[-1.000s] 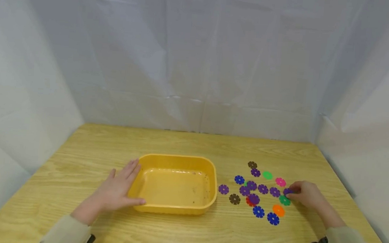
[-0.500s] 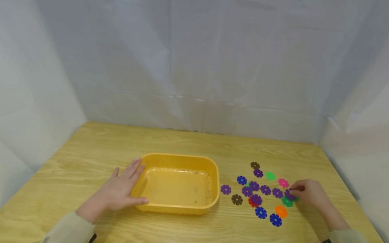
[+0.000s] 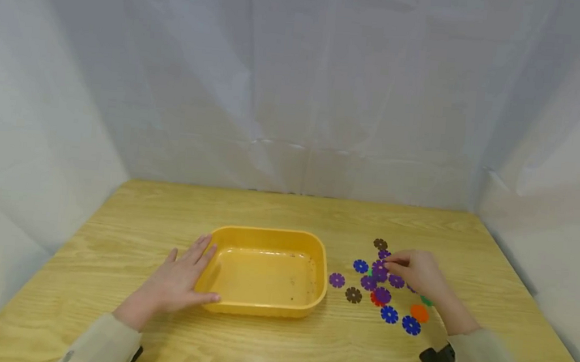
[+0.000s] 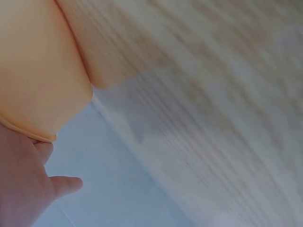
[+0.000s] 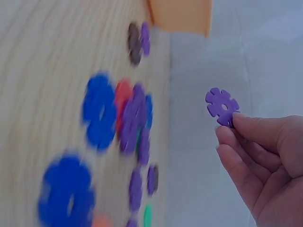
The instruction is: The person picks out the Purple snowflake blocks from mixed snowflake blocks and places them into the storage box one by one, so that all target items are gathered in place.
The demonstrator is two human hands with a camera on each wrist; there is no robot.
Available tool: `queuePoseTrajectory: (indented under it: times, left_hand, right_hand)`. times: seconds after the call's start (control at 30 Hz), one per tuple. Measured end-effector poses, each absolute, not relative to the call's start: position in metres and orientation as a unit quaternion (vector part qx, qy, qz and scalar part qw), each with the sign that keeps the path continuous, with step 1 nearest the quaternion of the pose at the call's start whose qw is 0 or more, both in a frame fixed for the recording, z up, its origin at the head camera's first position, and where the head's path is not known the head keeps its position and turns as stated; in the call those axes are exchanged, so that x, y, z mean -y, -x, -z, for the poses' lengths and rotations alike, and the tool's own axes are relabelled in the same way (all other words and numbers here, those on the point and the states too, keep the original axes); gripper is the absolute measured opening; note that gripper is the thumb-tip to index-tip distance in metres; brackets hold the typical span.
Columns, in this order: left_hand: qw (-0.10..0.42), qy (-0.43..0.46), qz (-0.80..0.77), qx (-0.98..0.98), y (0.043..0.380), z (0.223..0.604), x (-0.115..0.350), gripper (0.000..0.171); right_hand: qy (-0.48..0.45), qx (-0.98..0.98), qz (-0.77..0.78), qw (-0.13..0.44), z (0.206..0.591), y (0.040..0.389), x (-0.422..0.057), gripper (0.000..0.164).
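My left hand (image 3: 176, 286) rests on the left end of a yellow plastic tray (image 3: 259, 310), its fingers extended along the rim and its thumb on the front corner. In the left wrist view, part of that hand (image 4: 21, 175) shows beside the tray wall (image 4: 42, 71). My right hand (image 3: 418, 272) pinches a purple snowflake disc (image 5: 218, 101) between thumb and fingers, raised over the spread of discs. Below lie several flat notched discs, among them a dark blue one (image 3: 411, 325), an orange one (image 3: 420, 313) and a brown one (image 3: 354, 295).
Wooden table (image 3: 276, 350), with white sheeting (image 3: 297, 90) hanging behind it and at both sides. Another purple disc (image 3: 337, 280) lies close to the tray's right wall. Some small dark specks dot the tray's inside. A black wrist device (image 3: 437, 357) sits at the right sleeve.
My right hand has lifted the purple disc from the right end of the spread and moved left with it. The left hand stays on the tray.
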State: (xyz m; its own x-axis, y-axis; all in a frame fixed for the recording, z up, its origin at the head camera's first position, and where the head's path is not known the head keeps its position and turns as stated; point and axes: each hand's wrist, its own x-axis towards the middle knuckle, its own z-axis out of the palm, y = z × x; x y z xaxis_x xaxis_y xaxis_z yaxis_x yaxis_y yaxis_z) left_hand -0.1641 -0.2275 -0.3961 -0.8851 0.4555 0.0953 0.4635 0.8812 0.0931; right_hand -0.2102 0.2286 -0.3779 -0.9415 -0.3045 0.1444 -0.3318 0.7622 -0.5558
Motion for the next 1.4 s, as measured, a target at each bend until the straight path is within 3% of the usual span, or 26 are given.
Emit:
queuePoseTrajectory:
  times: [0.23, 0.43, 0.77, 1.13, 1.4]
  left_hand:
    - [0.026, 0.234, 0.062, 0.970, 0.161, 0.394, 0.228, 0.095]
    - [0.031, 0.236, 0.061, 0.969, 0.163, 0.394, 0.227, 0.094]
    - [0.016, 0.235, 0.068, 0.970, 0.165, 0.394, 0.226, 0.094]
    - [0.019, 0.239, 0.068, 0.968, 0.168, 0.396, 0.222, 0.095]
    - [0.013, 0.235, 0.067, 0.970, 0.169, 0.396, 0.223, 0.095]
  right_hand:
    - [-0.213, 0.918, -0.334, 0.023, 0.374, 0.218, -0.177, 0.017]
    - [-0.229, 0.895, -0.382, -0.010, 0.369, 0.223, -0.138, 0.017]
    - [-0.246, 0.891, -0.381, -0.030, 0.372, 0.229, -0.096, 0.015]
    - [-0.236, 0.880, -0.410, -0.041, 0.378, 0.232, -0.103, 0.019]
    - [-0.201, 0.897, -0.393, 0.012, 0.382, 0.236, -0.140, 0.022]
